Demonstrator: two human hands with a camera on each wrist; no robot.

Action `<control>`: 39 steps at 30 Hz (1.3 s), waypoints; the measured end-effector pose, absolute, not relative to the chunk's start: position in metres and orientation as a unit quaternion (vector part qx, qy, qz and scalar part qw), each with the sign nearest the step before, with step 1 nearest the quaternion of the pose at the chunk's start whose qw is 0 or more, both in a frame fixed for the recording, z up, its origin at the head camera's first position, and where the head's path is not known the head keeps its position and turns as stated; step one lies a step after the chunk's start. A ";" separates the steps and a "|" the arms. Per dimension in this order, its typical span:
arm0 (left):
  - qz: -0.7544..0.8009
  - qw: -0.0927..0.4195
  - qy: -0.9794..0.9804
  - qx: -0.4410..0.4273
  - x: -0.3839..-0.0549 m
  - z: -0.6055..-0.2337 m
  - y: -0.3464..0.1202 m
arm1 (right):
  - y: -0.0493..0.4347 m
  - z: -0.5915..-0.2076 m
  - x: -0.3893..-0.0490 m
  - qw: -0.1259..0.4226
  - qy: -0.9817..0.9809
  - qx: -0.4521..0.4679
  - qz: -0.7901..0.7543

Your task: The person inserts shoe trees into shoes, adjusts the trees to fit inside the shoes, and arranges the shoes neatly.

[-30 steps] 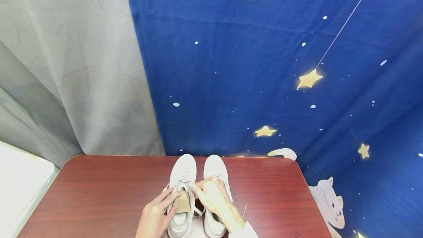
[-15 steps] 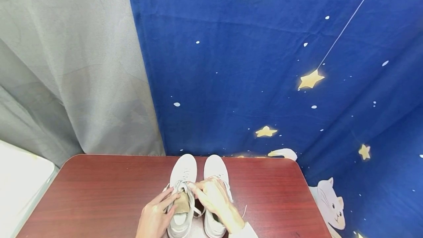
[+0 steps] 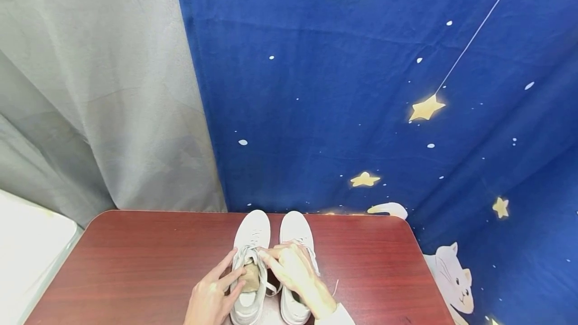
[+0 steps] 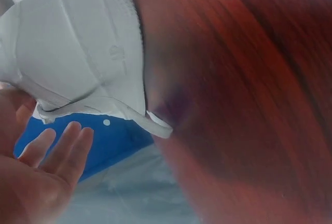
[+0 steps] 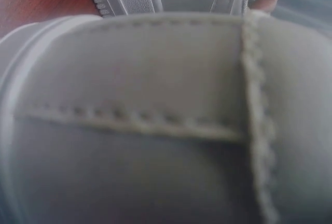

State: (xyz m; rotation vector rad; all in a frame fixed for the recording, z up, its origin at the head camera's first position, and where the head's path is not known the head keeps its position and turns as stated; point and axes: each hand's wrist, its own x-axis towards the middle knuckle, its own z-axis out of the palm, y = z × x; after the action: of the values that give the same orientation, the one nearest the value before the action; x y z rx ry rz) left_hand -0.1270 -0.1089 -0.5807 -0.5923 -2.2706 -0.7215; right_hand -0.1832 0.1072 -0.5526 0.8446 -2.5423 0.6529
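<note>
Two white lace-up shoes stand side by side, toes toward the far edge. In the head view the left shoe (image 3: 252,227) has a tan piece of stuffing (image 3: 250,279) in its opening, behind the loosened laces and tongue. My left hand (image 3: 212,292) lies along its left side, fingers spread; the forefinger reaches the lace area and other fingertips touch the tan piece. In the left wrist view, several straight fingers (image 4: 65,154) stand beside the shoe's side (image 4: 78,37). My right hand (image 3: 289,267) reaches over the right shoe (image 3: 294,227), thumb and forefinger pinching the left shoe's collar near the tongue.
The shoes stand on a reddish-brown table (image 3: 158,265) with rounded far corners. Behind it hang a grey curtain (image 3: 113,89) and a blue star-patterned curtain (image 3: 293,89). A white surface (image 3: 31,255) adjoins at the left. A loose lace end (image 3: 335,286) lies right of the right shoe.
My left forefinger has moved slightly forward along the left shoe, spreading away from the other fingers. The right hand keeps its place, and the head view has shifted a little.
</note>
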 end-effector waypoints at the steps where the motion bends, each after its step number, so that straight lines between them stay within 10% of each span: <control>1: -0.276 0.339 -0.869 -0.230 -0.127 -0.581 -0.109 | 0.108 -0.553 -0.183 0.191 -0.904 0.303 0.232; 39: -0.296 0.264 -0.896 -0.200 -0.133 -0.572 -0.137 | 0.166 -0.544 -0.180 0.185 -0.902 0.345 0.179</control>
State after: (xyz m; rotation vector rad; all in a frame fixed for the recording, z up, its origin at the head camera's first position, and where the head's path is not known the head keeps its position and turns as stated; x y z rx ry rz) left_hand -0.1331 -0.1375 -0.5723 -0.5398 -2.4217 -0.8014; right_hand -0.1804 0.1656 -0.5442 0.9733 -2.5429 0.5043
